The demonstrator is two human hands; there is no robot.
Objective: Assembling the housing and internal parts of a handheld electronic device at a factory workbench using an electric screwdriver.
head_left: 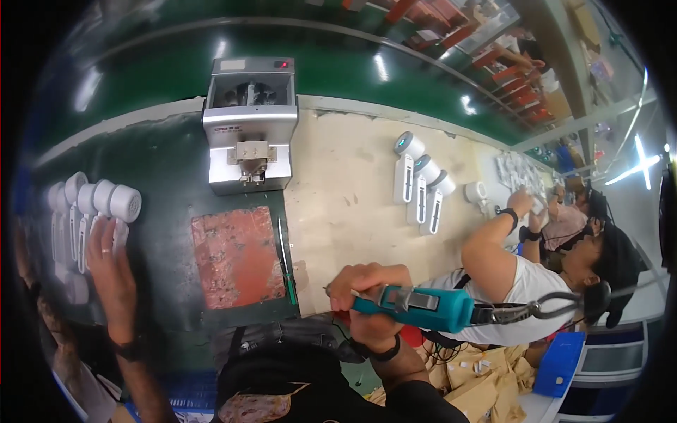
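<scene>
At the left, my left hand has its fingers bent over the handle of the nearest white round-headed device. That device stands at the end of a row of several alike, each with a drum-shaped head and a slim handle; my fingers partly cover its handle. My right hand is closed round a teal electric screwdriver, held sideways above the table's front edge. The screwdriver's far end hangs from a metal hook. Its tip, by my fingers, points left.
A silver screw-feeding machine stands at the back. In front of it lie a worn reddish mat and a thin green-handled tool. More white devices lie to the right, near a co-worker. Another person's arm is at far left.
</scene>
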